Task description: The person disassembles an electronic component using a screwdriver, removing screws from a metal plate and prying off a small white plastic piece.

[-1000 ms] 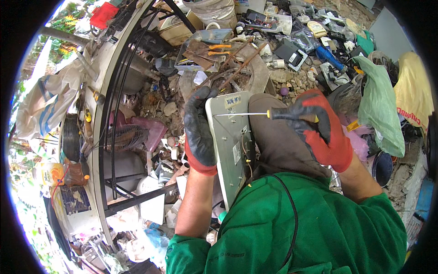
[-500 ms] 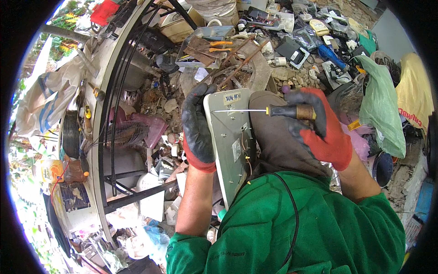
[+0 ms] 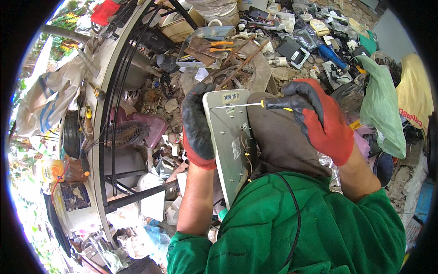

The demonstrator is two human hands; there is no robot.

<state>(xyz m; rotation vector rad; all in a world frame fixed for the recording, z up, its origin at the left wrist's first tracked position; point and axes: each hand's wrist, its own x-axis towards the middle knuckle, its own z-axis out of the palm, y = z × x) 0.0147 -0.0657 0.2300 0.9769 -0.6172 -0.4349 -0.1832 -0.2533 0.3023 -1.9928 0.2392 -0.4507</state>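
A flat whitish-grey panel (image 3: 230, 157) with small screws, stickers and a short wire stands tilted against my lap. My left hand (image 3: 197, 125), in a black and red glove, is closed around its upper left edge. In my right hand (image 3: 321, 119), gloved the same way, is a screwdriver (image 3: 275, 104) with a dark handle and a yellow collar. Its long thin shaft points left across the top of the panel, the tip near the upper left corner. Whether the tip sits in a screw I cannot tell.
A metal-framed table (image 3: 104, 68) stands at left, with hand tools along its edge. Ahead, a grey tray (image 3: 185, 61) holds orange-handled pliers (image 3: 221, 43). Electronic scrap (image 3: 294, 52) is heaped at the far right, beside a green plastic bag (image 3: 381, 102). A black cable (image 3: 297, 208) lies across my green shirt.
My right fingers have closed further round the screwdriver handle, and my hand has turned. The screwdriver's shaft has risen slightly and now tilts. My left hand and the panel have barely moved.
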